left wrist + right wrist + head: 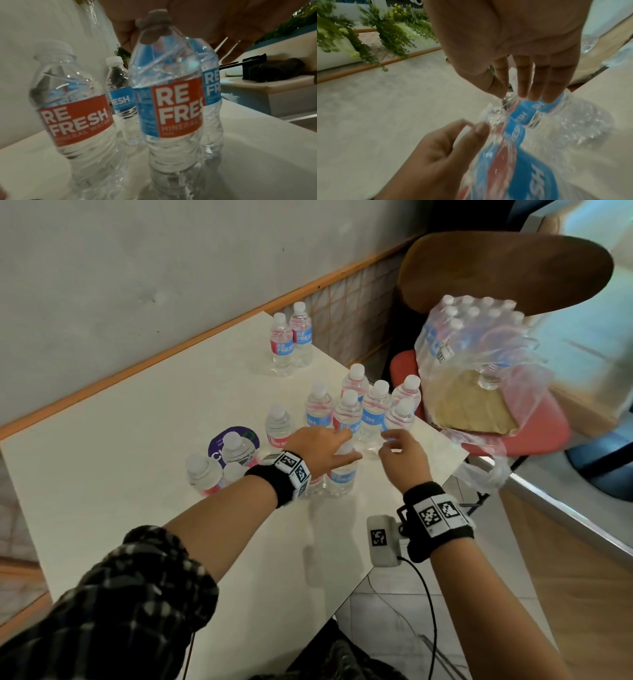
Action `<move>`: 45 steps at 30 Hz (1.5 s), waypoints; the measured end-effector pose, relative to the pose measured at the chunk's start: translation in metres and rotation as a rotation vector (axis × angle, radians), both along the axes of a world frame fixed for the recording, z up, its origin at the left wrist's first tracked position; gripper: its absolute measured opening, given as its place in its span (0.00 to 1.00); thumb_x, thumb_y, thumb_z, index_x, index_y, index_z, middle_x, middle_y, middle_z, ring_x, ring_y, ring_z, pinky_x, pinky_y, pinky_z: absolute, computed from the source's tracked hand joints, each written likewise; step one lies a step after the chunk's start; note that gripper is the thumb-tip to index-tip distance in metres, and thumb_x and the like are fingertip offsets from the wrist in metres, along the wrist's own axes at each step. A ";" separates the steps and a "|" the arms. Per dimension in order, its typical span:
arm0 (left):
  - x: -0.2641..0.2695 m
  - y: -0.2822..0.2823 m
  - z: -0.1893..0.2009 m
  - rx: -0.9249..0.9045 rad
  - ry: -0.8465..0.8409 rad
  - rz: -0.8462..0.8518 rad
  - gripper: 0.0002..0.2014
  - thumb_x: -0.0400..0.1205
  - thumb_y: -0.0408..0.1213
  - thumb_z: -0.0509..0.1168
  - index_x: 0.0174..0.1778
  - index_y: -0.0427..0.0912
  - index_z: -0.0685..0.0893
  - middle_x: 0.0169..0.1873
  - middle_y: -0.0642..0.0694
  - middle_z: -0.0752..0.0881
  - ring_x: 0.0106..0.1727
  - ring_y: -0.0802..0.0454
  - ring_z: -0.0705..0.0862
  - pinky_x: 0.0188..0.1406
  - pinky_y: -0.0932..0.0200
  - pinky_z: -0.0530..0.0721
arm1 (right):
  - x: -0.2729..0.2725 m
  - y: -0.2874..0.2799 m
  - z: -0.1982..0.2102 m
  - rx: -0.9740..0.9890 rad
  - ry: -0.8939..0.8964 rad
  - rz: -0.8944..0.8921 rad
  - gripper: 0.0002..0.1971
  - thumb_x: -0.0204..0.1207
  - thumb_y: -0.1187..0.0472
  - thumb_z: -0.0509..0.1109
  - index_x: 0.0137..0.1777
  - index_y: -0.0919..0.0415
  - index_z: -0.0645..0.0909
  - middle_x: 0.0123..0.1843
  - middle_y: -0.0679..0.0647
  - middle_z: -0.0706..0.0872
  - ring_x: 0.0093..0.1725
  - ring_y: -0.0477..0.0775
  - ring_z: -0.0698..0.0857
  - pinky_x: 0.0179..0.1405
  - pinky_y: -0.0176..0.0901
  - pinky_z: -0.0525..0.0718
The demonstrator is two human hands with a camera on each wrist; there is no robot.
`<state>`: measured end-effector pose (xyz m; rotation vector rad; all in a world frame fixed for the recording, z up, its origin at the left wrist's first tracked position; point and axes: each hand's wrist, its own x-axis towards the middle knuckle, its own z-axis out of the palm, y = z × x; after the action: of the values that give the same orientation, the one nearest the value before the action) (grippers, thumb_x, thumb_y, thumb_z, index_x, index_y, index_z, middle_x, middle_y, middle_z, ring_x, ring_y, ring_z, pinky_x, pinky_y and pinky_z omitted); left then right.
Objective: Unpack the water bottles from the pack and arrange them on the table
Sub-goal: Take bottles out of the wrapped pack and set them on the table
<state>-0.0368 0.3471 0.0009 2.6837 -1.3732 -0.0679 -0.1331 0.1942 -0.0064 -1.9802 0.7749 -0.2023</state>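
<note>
On the white table (137, 474) my left hand (322, 446) grips the top of a clear water bottle (342, 477) with a red and blue label. It stands upright near the front right edge. The left wrist view shows this bottle (173, 108) on the tabletop with my fingers around its cap. My right hand (400, 450) hovers beside it, fingers straight and holding nothing. In the right wrist view its fingertips (530, 93) reach a blue-labelled bottle (546, 108). Several bottles (359, 405) are clustered just behind both hands. The torn plastic pack (469, 337) lies on a red chair, with bottles inside.
Two bottles (291, 340) stand at the table's far corner, and several more (233, 446) sit by a purple round sticker (219, 453). The red chair (534, 433) is right of the table. A white tagged device (382, 539) with a cable hangs at the table's near edge.
</note>
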 end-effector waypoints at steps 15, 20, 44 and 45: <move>-0.047 0.100 -0.025 -0.331 -0.180 -0.467 0.18 0.76 0.59 0.60 0.36 0.45 0.74 0.17 0.45 0.75 0.16 0.44 0.74 0.15 0.65 0.69 | 0.014 0.000 -0.006 -0.067 -0.100 -0.225 0.22 0.70 0.62 0.74 0.63 0.61 0.72 0.64 0.62 0.72 0.61 0.61 0.75 0.66 0.52 0.75; -0.032 0.138 -0.023 -0.351 -0.220 -0.501 0.27 0.83 0.59 0.54 0.32 0.40 0.83 0.21 0.46 0.77 0.22 0.46 0.77 0.19 0.60 0.75 | -0.009 0.040 -0.031 0.111 0.060 0.056 0.19 0.69 0.68 0.72 0.57 0.55 0.72 0.49 0.59 0.77 0.43 0.58 0.79 0.46 0.52 0.79; -0.014 0.222 -0.028 -0.604 0.589 0.781 0.26 0.85 0.36 0.61 0.79 0.44 0.62 0.75 0.40 0.65 0.77 0.45 0.66 0.77 0.46 0.66 | -0.039 0.188 -0.081 0.164 0.201 0.522 0.66 0.59 0.54 0.85 0.83 0.50 0.35 0.76 0.59 0.65 0.75 0.55 0.65 0.73 0.47 0.67; -0.013 0.217 -0.026 -0.622 0.687 0.757 0.23 0.86 0.39 0.58 0.78 0.48 0.63 0.73 0.44 0.69 0.75 0.47 0.68 0.75 0.45 0.68 | -0.038 0.194 -0.081 0.154 0.207 0.525 0.66 0.59 0.53 0.85 0.83 0.51 0.34 0.77 0.58 0.63 0.75 0.56 0.64 0.73 0.47 0.67</move>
<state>-0.0496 0.5637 -0.0253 2.1349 -0.1112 -0.3686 -0.1710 0.3877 -0.0872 -2.0015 0.3603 0.3656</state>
